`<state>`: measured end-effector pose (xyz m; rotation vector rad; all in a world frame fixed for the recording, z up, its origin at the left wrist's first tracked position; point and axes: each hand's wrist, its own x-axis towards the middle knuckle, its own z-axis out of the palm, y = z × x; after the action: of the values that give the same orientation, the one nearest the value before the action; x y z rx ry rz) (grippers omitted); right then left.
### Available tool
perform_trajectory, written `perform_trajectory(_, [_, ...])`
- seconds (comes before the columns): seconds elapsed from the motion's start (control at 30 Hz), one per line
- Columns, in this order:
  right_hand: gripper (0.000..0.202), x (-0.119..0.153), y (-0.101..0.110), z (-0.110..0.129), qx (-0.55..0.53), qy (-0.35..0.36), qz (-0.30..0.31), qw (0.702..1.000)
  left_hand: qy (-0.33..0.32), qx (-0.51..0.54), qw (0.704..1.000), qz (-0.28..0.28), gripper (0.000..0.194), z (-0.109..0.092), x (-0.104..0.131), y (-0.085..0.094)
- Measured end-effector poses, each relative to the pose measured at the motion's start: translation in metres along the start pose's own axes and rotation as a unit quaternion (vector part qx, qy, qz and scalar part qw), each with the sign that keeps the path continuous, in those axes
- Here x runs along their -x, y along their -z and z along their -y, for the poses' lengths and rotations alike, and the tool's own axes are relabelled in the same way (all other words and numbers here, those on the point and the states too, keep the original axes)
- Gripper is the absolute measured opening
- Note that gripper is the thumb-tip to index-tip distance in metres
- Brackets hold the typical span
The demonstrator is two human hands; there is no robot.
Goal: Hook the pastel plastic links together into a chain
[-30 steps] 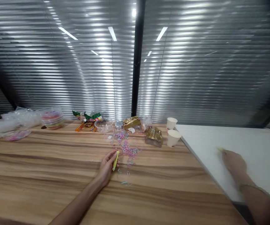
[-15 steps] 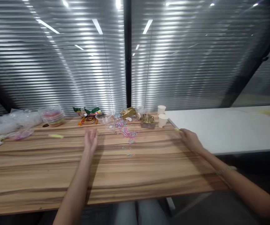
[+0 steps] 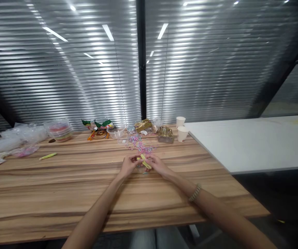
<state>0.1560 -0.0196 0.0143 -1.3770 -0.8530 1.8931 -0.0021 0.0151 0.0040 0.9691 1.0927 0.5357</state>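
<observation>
Between my hands is a folded yellow strip (image 3: 145, 162), held over the wooden table (image 3: 86, 193). My left hand (image 3: 129, 165) pinches its left side with closed fingers. On the other side, my right hand (image 3: 157, 164) has its fingers closed on the same strip. Small pink, purple and blue pieces (image 3: 144, 148) lie scattered just behind my hands, and a few show beneath them. A separate yellow strip (image 3: 48, 156) rests on the table to the left.
Along the back stand a clear bowl (image 3: 115, 132), snack packets (image 3: 99, 133), a gold wrapper (image 3: 143, 125), a gold tray (image 3: 165, 135) and paper cups (image 3: 182, 134). Stacked containers (image 3: 60, 130) and plastic bags (image 3: 21, 136) sit back left. A white table (image 3: 255, 148) adjoins at right.
My hands have come together at the middle from left and right. The right hand has brought a yellow strip inward from the table's right side, and the left hand now grips it too.
</observation>
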Motion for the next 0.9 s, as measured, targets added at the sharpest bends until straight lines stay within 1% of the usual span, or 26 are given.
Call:
perform_trajectory(0.07, [0.041,0.001,0.004,-0.002,0.008,0.015,-0.007,1.000,0.001,-0.005,1.000,-0.004,0.041,0.005,-0.001,0.000])
perform_trajectory(0.17, [0.038,0.004,0.013,-0.001,0.045,0.055,-0.045,0.996,0.010,0.001,1.000,0.019,0.049,0.008,0.000,-0.005])
perform_trajectory(0.2, [0.037,0.005,0.016,-0.001,0.057,0.061,-0.045,0.995,0.012,0.001,1.000,0.019,0.051,0.008,0.001,-0.007])
perform_trajectory(0.23, [0.037,0.006,0.018,0.000,0.069,0.060,-0.035,0.995,0.014,0.000,1.000,0.012,0.052,0.008,0.002,-0.009])
perform_trajectory(0.33, [0.035,0.009,0.020,-0.001,0.096,0.043,0.002,0.994,0.015,-0.001,0.999,-0.034,0.049,0.006,0.005,-0.015])
perform_trajectory(0.43, [0.033,0.010,0.020,-0.003,0.138,0.049,0.004,0.989,0.026,0.009,0.997,-0.066,0.047,0.003,0.008,-0.019])
perform_trajectory(0.53, [0.030,0.011,0.021,-0.002,0.195,0.071,-0.001,0.978,0.026,0.018,0.997,-0.070,0.045,0.001,0.010,-0.022])
perform_trajectory(0.6, [0.029,0.013,0.021,0.002,0.224,0.087,0.010,0.971,0.015,0.011,0.998,-0.068,0.037,0.002,0.011,-0.022])
perform_trajectory(0.67, [0.029,0.017,0.021,0.006,0.266,0.108,0.027,0.957,0.004,0.002,0.998,-0.070,0.029,0.004,0.011,-0.022])
perform_trajectory(0.73, [0.030,0.021,0.020,0.010,0.325,0.136,0.043,0.935,0.004,0.005,0.997,-0.075,0.027,0.006,0.011,-0.022])
perform_trajectory(0.83, [0.028,0.026,0.018,0.010,0.414,0.188,0.054,0.889,0.029,0.025,0.995,-0.090,0.029,0.007,0.012,-0.023])
perform_trajectory(0.9, [0.029,0.026,0.017,0.007,0.451,0.213,0.050,0.865,0.058,0.054,0.993,-0.091,0.030,0.006,0.013,-0.025])
